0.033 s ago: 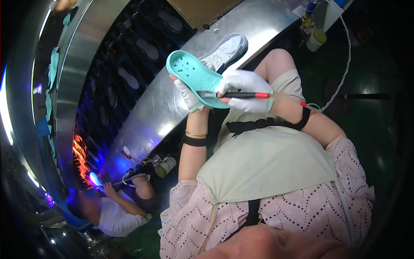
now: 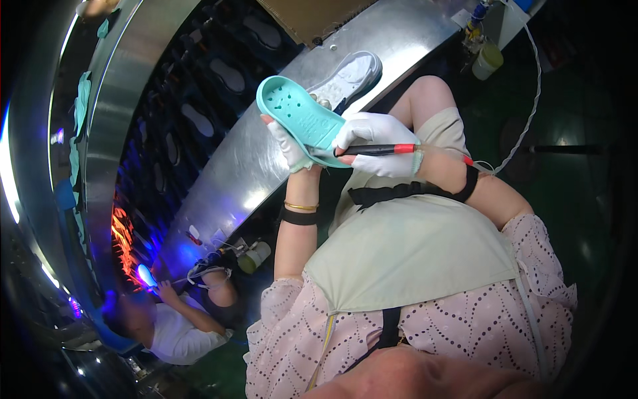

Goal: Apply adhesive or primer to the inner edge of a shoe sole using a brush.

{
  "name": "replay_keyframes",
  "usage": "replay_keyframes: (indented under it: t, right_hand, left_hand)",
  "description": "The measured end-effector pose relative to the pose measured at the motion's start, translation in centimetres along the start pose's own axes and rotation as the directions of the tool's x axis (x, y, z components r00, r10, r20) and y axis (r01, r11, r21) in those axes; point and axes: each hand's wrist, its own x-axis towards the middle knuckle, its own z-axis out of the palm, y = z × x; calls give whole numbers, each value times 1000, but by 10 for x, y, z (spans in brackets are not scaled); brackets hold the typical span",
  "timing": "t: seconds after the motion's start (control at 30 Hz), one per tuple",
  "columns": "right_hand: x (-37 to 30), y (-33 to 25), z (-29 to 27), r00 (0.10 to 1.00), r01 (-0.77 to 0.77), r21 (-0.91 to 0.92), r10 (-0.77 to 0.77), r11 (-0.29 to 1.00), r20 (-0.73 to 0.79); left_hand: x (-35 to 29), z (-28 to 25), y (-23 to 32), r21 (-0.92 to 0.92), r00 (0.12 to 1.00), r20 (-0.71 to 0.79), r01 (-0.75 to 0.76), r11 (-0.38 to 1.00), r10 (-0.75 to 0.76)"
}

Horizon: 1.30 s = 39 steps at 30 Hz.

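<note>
Diagonally, turquoise sole [image 2: 302,118], perforated end upper-left

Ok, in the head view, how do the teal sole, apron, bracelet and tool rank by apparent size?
Largest to smallest:
1. apron
2. teal sole
3. tool, long but thin, partly covered
4. bracelet

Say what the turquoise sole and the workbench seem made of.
Turquoise sole: probably moulded foam or rubber, matte; its colour is even, with small dark holes in it. Workbench: apparently bare metal, semi-gloss; silver-grey with bright, smeared reflections.
</note>
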Motion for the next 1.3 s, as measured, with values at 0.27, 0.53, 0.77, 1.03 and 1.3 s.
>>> replay_keyframes:
  t: [0.27,0.53,0.77,1.03,1.3]
  right_hand:
    - [17,17,-25,948,-168,364,251,916,-195]
    - [7,-2,-6,999,-32,4,32,999,-32]
    - [13,8,-9,984,53,-14,-55,998,-169]
    - [18,14,-12,980,-89,219,125,972,-155]
    - [14,20,-9,917,-350,519,400,780,17]
  left_hand:
    - [-18,22,-5,-496,985,139,160,853,-104]
    - [-14,30,-7,-273,989,148,67,960,-27]
    - [-9,24,-4,-396,974,228,79,915,15]
    - [1,4,-2,-505,956,280,222,834,-85]
    - [6,4,4,-534,879,453,401,744,-149]
